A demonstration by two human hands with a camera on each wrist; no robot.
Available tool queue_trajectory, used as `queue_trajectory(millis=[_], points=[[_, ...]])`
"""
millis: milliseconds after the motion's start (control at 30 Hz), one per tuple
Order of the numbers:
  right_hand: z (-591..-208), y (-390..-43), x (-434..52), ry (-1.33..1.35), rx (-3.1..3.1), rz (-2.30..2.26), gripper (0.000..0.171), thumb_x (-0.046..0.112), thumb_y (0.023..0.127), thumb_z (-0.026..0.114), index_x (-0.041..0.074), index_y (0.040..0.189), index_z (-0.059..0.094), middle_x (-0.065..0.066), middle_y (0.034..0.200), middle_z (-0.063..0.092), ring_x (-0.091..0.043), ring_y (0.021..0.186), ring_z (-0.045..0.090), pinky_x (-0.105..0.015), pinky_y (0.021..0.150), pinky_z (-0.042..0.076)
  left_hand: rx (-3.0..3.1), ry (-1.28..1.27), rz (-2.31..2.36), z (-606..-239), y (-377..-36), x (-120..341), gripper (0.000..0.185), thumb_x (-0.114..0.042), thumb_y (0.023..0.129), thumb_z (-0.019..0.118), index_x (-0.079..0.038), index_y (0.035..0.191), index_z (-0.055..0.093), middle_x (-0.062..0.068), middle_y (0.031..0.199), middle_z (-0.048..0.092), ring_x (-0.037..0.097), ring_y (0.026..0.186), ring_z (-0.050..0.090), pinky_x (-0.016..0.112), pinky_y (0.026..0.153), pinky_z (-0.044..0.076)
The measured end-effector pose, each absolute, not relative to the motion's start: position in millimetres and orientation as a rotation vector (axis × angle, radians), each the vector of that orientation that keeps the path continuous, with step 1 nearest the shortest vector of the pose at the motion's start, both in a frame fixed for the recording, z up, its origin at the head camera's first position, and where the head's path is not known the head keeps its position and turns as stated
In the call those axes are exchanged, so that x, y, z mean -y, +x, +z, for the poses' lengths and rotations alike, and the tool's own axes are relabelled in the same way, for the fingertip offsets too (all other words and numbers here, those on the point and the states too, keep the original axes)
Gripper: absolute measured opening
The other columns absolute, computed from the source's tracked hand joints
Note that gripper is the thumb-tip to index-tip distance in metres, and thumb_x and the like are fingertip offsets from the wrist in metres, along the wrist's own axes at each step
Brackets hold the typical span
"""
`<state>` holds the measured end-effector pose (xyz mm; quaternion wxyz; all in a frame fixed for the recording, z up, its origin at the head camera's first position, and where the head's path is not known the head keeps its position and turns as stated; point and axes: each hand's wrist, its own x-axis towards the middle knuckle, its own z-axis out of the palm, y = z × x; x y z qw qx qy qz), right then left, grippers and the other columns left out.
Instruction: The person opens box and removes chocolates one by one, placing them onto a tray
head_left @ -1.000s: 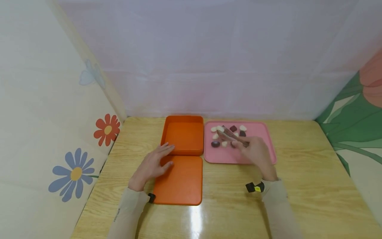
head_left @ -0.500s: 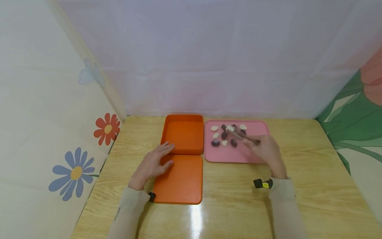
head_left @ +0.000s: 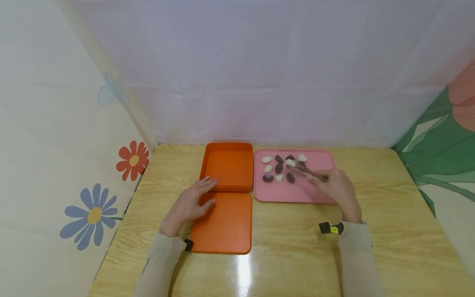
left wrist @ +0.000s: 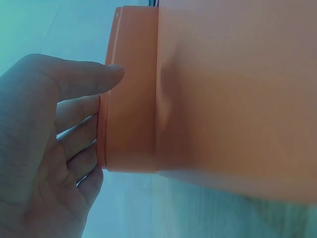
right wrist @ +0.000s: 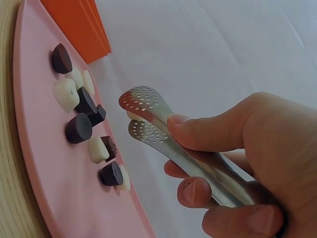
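My right hand holds metal tongs with perforated tips, fingers and thumb around the handles. Between the tips sits a white candy piece, raised above the pink tray. On that tray lie several dark brown candies and white candies, some heart-shaped, some oval. My left hand is at the front left corner of an orange box, fingertips at its rim. Its thumb extends along the box's front side, above the orange lid.
The orange box has a bare floor and stands left of the tray. Its lid lies flat in front of it on the wooden table. A pale cloth wall closes off the back, with flower-printed panels at both sides.
The tongs have drawn back rightward over the tray with the white candy between their tips, and my right hand has moved right with them. My left hand has stayed in place.
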<state>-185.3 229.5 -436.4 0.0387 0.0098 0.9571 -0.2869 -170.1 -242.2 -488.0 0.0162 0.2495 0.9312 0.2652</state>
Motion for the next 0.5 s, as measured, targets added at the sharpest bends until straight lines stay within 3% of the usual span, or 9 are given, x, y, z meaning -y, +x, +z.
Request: queue_trajectory(millis=[500], points=[[-434, -185, -245, 0.102, -2.820, -0.887, 0.053, 0.047, 0.102, 0.071, 0.006, 0.135, 0.074, -0.019, 0.117, 0.072, -0.026, 0.086, 0.056, -0.032, 0.064, 0.044, -2.905, 0.783, 0.833, -490, -170, 242, 0.067, -0.021, 0.099, 0.079, -0.008, 0.159, 0.052, 0.008, 0.163, 0.052, 0.033, 0.157, 0.041, 0.056, 0.128, 0.032]])
